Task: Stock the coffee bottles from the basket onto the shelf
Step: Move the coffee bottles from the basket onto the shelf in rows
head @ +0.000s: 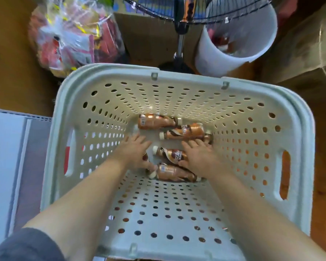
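Both your hands reach into the basket [297, 147]: left hand [134, 151] and right hand [198, 153] lie flat-fingered over bottles [179, 132], gripping nothing yet; loose bottles may roll aside.

1. Both bare forearms are extended forward and downward, roughly parallel.
2. Left hand [135, 150] is held palm down, fingers straight and slightly spread.
3. Right hand [198, 154] is held palm down, fingers extended, thumb angled inward.
4. A dark sleeve [24, 245] is seen on the left upper arm.
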